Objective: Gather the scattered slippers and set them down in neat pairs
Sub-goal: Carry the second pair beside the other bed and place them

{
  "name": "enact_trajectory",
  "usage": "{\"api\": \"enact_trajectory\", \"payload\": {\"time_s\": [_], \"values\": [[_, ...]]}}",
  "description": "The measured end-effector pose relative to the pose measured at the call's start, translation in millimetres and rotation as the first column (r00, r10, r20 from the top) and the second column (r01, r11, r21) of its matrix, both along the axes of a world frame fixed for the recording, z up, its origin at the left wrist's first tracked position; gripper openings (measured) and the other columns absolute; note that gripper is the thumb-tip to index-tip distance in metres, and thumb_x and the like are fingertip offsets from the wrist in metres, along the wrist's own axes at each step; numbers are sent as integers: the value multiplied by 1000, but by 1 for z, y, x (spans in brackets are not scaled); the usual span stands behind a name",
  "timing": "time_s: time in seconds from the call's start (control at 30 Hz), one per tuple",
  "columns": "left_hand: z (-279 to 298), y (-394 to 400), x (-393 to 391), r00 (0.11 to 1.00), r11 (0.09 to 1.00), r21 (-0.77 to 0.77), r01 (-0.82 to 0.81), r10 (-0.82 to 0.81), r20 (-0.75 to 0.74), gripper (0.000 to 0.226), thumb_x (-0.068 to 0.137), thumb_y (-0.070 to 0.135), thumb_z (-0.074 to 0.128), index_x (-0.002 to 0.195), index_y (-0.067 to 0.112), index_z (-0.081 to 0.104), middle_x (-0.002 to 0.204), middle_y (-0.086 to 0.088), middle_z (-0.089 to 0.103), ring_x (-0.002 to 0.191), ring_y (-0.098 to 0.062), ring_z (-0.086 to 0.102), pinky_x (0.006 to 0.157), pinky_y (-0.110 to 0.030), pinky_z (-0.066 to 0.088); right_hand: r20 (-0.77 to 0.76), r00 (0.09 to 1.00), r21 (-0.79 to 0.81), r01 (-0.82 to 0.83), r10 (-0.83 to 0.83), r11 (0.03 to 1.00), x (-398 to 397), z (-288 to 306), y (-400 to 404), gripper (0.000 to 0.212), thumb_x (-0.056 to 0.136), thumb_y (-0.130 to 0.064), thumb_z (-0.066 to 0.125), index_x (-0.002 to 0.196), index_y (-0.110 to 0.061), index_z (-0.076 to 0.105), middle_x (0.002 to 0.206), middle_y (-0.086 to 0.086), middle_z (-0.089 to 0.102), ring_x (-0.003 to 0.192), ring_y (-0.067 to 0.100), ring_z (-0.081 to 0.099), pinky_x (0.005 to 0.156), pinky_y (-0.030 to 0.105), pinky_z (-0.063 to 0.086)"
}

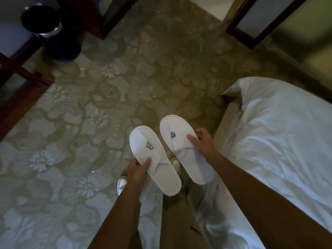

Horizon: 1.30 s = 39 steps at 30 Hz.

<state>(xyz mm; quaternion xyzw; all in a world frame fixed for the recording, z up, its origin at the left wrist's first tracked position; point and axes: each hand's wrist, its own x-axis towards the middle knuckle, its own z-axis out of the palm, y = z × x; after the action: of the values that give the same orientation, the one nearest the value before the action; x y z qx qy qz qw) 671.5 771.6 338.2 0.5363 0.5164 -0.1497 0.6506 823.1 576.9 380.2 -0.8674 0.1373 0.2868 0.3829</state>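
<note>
L hand [137, 169] grips one white slipper [154, 159] by its edge, thumb on top; R hand [203, 142] clasps the other slipper [185, 150] at its side. Both held up over the floral carpet [86, 112], toes fwd, side by side w/ logos up, prob. to match them as a pair before setting down beside the bed [280, 126].

A flower-patterned carpet [100, 112] covers the floor, with a white-sheeted bed [280, 137] at its right edge and a black bin [42, 19] at its far-left corner.
</note>
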Motion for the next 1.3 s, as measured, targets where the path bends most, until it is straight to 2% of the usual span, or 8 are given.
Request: {"api": "enact_trajectory", "payload": {"time_s": [0.13,0.33,0.47,0.6,0.7,0.9,1.13,1.3], "values": [[-73,-33,40,999,999,23,-46,47,-15,38,80,21,75,112,3,65,91,0,70,83,-15,66,62,-20,51,-37,997,7,-60,61,998,56,-87,-16,43,85,-34,72,115,-8,55,103,5,61,96,22,59,79,31,49],[-226,-94,76,975,985,-13,-174,171,-142,53,77,31,77,120,3,64,116,-14,71,103,-32,67,91,-45,56,-33,988,11,-149,149,989,112,-247,-45,34,87,-22,71,109,-1,55,97,7,56,90,20,53,61,10,41],[-315,-116,84,935,953,-23,-301,290,-205,52,79,27,76,121,1,62,113,-10,67,103,-29,64,90,-39,53,-59,965,-36,-257,254,966,127,-340,-56,30,88,-28,69,110,-12,56,98,2,57,91,18,54,67,23,41],[-409,-137,87,934,951,5,-310,305,-185,69,59,45,83,113,4,69,111,-15,73,103,-31,69,92,-51,54,-55,956,-54,-290,288,955,134,-427,-68,37,89,-19,69,119,-1,57,101,6,56,92,19,53,55,6,39],[-456,-153,97,927,954,68,-291,299,-226,53,77,30,77,120,1,66,120,-18,69,111,-32,65,97,-40,50,-35,935,-79,-354,353,932,142,-485,-76,37,88,-14,70,117,5,58,99,9,56,88,20,50,49,-1,36],[-527,-204,110,880,908,3,-419,408,-242,43,79,11,75,115,-9,65,108,-17,69,101,-22,64,70,-22,45,-8,926,-69,-377,377,924,151,-568,-93,38,86,-18,71,118,-1,58,103,6,56,94,19,52,72,24,43],[-554,-229,103,848,892,88,-443,449,-283,57,72,28,79,119,1,64,117,-16,69,110,-31,65,95,-49,53,24,933,-46,-358,360,932,163,-595,-90,38,86,-20,72,116,-1,60,105,9,61,94,18,55,79,31,45],[-559,-236,109,810,914,229,-335,403,-426,69,70,43,77,118,-4,62,120,-21,66,116,-37,61,100,-49,47,121,931,-84,-337,346,938,155,-605,-92,33,77,-24,79,101,-9,64,103,14,66,90,27,64,80,44,56]]}}
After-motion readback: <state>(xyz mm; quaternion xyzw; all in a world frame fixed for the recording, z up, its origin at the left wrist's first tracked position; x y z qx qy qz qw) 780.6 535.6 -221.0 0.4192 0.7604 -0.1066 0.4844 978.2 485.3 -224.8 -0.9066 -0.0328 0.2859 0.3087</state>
